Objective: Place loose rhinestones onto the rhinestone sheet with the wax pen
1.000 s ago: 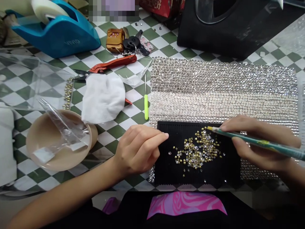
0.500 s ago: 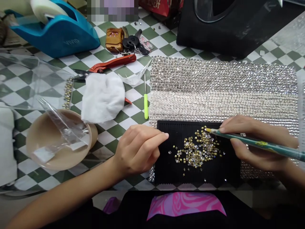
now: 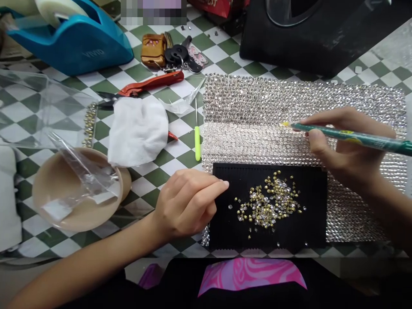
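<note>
My right hand [image 3: 347, 146] grips a green pencil [image 3: 354, 136] between thumb and fingers. Its yellow tip is at the pale middle band of a sheet of rhinestone rows [image 3: 244, 137]; whether a stone is on the tip is too small to tell. My left hand [image 3: 189, 204] is closed at the left edge of a black ridged tray [image 3: 222, 231], its fingertips pressed together over the tray's upper left part. What they hold, if anything, is hidden. On the tray lies a loose pile of gold-backed rhinestones [image 3: 270, 204]. The tray rests on the rhinestone sheet's lower part.
Left of the sheet lie a yellow-green handled awl [image 3: 197, 143], a white cloth [image 3: 138, 131] and red-handled pliers [image 3: 151, 84]. A beige bowl [image 3: 40, 193] holds clear plastic bags. Behind are keys [image 3: 177, 55], a blue tape dispenser [image 3: 93, 47] and a black box [image 3: 286, 51].
My right hand has moved the pencil up and away from the stone pile, over the rhinestone sheet. My left hand has stayed at the tray's edge.
</note>
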`<state>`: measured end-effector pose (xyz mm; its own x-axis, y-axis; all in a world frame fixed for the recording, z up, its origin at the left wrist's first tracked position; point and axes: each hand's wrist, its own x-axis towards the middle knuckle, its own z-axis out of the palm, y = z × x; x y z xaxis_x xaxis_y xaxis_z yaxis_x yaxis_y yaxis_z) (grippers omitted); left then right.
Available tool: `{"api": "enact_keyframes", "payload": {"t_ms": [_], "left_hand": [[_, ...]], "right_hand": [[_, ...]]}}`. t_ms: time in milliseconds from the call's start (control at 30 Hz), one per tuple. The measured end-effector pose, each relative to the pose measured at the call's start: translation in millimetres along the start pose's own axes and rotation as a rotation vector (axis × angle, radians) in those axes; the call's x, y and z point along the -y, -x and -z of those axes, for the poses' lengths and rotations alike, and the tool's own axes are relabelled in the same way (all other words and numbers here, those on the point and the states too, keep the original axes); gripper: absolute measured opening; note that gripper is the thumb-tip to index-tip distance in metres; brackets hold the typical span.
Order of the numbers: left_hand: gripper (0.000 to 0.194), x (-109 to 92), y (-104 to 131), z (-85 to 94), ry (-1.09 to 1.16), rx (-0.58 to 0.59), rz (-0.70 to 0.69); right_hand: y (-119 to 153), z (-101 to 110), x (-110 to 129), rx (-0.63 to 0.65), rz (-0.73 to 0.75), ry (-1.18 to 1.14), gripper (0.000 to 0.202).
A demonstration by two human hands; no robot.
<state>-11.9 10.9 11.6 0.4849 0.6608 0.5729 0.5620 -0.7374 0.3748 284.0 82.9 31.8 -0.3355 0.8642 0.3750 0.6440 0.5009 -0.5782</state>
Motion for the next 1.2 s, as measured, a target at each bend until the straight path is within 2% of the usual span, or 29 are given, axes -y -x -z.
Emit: {"api": "enact_keyframes", "payload": {"t_ms": [267, 400, 600, 833, 1067, 1200], "left_hand": [[0.026, 1, 0, 0.4, -0.002, -0.001, 0.012], [0.026, 0, 0, -0.9, -0.001, -0.006, 0.017], [0.026, 0, 0, -0.6, -0.010, -0.012, 0.012], [0.027, 0, 1, -2.3, -0.013, -0.014, 0.009], [0.026, -1, 1, -2.4, -0.005, -0.010, 0.026], [0.025, -1, 1, -2.2, -0.005, -0.011, 0.011]], "right_hand": [[-3, 1, 1, 0.035, -0.039, -0.011, 0.016], [6, 13, 10, 0.001, -0.051, 0.004, 0.019], [31, 27, 38, 0.308, 0.042, -0.142, 0.023], [36, 19, 42, 0.283, 0.059, -0.166, 0.024], [30, 20, 44, 0.336, 0.094, -0.135, 0.024], [36, 25, 39, 0.314, 0.025, -0.195, 0.023]]}}
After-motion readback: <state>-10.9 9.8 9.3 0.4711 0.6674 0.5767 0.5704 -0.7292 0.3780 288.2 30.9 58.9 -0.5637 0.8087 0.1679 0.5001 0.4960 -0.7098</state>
